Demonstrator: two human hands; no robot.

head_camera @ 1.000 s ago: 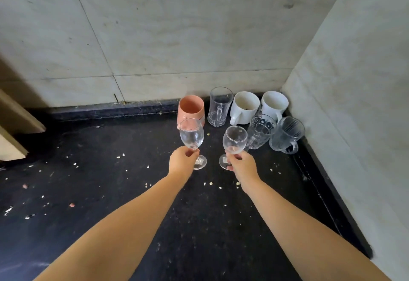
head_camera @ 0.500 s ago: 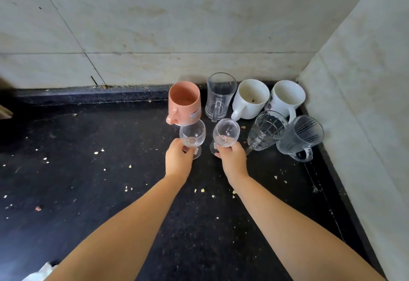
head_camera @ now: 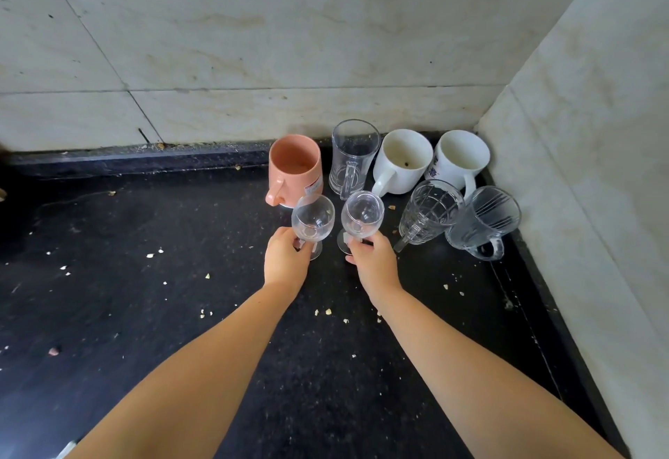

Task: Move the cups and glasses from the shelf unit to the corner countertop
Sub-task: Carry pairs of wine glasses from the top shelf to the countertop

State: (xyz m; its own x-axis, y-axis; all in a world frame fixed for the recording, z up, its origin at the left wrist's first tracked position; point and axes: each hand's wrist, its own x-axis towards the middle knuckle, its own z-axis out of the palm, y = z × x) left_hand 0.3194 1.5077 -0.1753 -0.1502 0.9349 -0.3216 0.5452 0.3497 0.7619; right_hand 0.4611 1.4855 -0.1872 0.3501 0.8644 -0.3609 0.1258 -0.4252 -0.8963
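Observation:
Two clear stemmed glasses stand upright side by side on the black countertop (head_camera: 144,314). My left hand (head_camera: 286,263) grips the stem of the left stemmed glass (head_camera: 313,221). My right hand (head_camera: 373,263) grips the stem of the right stemmed glass (head_camera: 362,214). Just behind them sit a pink mug (head_camera: 295,169), a tall clear glass mug (head_camera: 353,156) and two white mugs (head_camera: 402,162) (head_camera: 461,158). Two patterned glass mugs (head_camera: 429,216) (head_camera: 483,221) stand to the right of my right hand.
Marble walls (head_camera: 253,42) meet in a corner at the back right, closing off the counter behind and to the right of the cups. Crumbs are scattered over the dark surface.
Both hands have carried the stemmed glasses forward toward the cups and lowered them; the glasses now stand close together just in front of the pink mug and clear mug.

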